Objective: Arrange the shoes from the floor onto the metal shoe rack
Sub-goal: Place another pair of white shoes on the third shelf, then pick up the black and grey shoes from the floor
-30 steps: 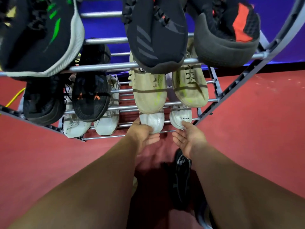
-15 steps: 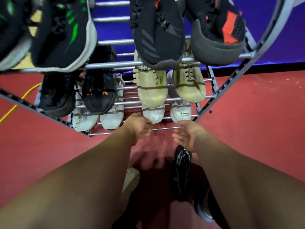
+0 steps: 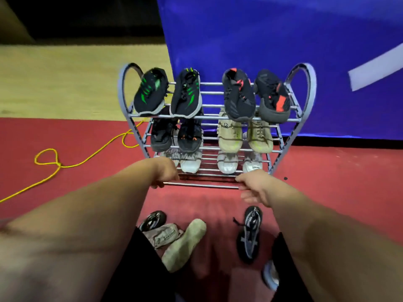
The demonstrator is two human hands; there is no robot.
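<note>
My left hand (image 3: 166,173) and right hand (image 3: 255,188) grip the front rail (image 3: 200,185) of the metal shoe rack (image 3: 211,83), fingers (image 3: 241,179) curled round the bar. The rack stands on the red floor (image 3: 327,182) against a blue backdrop (image 3: 261,40). Black-and-green shoes (image 3: 185,94) and black-and-red shoes (image 3: 238,99) sit on its top tier, a beige pair (image 3: 230,136) sits on the middle one and white shoes (image 3: 226,165) on the lowest. A black-and-white shoe (image 3: 250,234) and a beige shoe (image 3: 185,243) lie on the floor below my arms.
</note>
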